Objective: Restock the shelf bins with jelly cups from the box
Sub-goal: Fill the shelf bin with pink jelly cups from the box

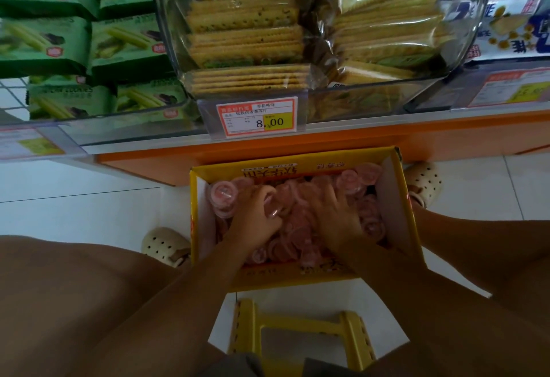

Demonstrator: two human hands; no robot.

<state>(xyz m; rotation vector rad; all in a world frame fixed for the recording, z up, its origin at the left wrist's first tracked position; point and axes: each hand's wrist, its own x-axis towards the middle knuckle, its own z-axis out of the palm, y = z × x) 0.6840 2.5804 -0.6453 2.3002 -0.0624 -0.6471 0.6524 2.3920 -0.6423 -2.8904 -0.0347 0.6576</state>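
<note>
In the yellow box point(394, 198) at the frame's centre, the left hand point(256, 217) curls its fingers round pink jelly cups point(357, 180) and the right hand point(331, 212) lies spread on them, so both should scoop firmly.

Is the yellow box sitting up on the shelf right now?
No, the yellow box stands on the floor below the orange shelf base.

One view only: a wide-angle camera on the person's head, looking forward and steeply down past the knees. The box point(297, 168) of jelly cups point(223, 195) lies near, at centre on the floor. The shelf bins point(464, 34) crowd the top edge, bowed and soft, probably by the lens. A stool point(247, 329) sits directly beneath.
</note>
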